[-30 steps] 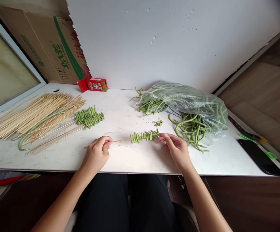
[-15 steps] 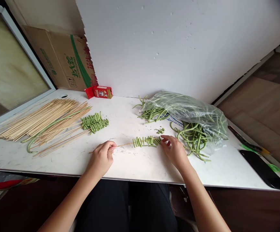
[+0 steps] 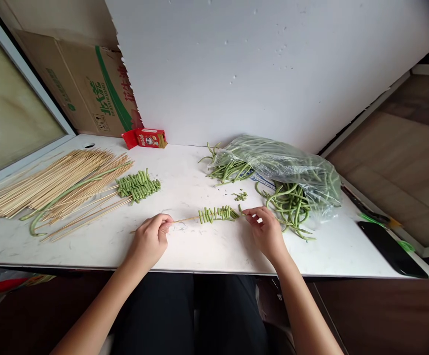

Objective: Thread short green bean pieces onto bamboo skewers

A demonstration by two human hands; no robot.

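Note:
My left hand point(image 3: 152, 237) is closed around the lower part of a bamboo skewer point(image 3: 185, 219), held level above the table. Short cut green bean pieces point(image 3: 214, 214) are threaded crosswise in a row along it. At the skewer's right end, my right hand point(image 3: 265, 230) pinches a single green bean piece point(image 3: 240, 209), a small gap away from the row. Just behind the fingers lies a little heap of loose bean scraps point(image 3: 240, 196). Finished-looking bean skewers point(image 3: 138, 186) rest side by side to the left, packed tightly with pieces.
A large bundle of bamboo skewers point(image 3: 55, 180) lies at left with a long bean point(image 3: 70, 191) across it. Whole green beans point(image 3: 290, 202) spill from a clear plastic bag point(image 3: 292, 158). A red box point(image 3: 150, 138), a cardboard carton point(image 3: 85, 93), scissors point(image 3: 366, 207) and a black phone point(image 3: 392, 249) surround the table.
My right hand has drawn slightly away from the threaded row, so a gap shows between the row and the piece at its fingertips. The whole view has shifted a little.

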